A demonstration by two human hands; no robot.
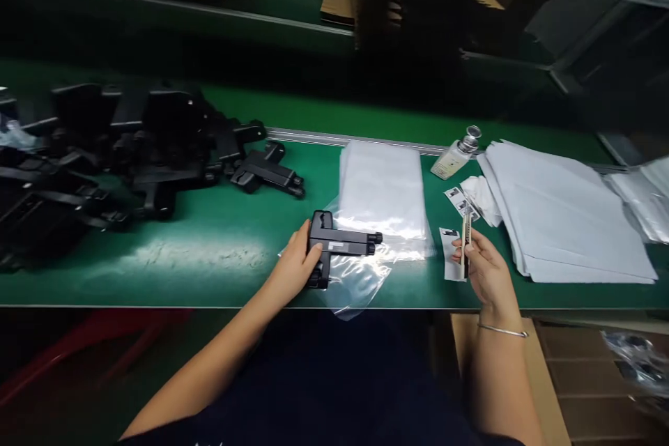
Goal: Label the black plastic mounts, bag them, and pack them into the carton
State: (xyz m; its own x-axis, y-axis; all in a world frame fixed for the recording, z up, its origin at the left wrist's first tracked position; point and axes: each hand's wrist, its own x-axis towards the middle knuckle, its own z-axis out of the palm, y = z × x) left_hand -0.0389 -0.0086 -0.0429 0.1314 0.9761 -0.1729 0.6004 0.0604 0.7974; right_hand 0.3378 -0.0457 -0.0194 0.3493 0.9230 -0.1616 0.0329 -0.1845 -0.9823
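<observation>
1. Left hand (297, 259): fingers wrapped round the left end of a black device (345, 242), over a loose clear bag (358, 286), near the front edge of the bench (219, 261).
2. Right hand (488, 270): fingers pinched on a slim tool (466, 244), tip pointing away; contact with the white strip (449, 261) impossible to tell.
3. Best to steady the device by that end, pale patch (336, 247) uncovered, and guide the tool lightly.
4. Around: bag stack (383, 185) behind the device; bottle (452, 159), tissue (483, 196) and printed card (456, 198) beyond the right hand; paper stack (575, 216) to the right; black parts (157, 146) far left.
5. In the way: loose clear bag, likely to slip; card and tissue, close to the tool tip.
</observation>
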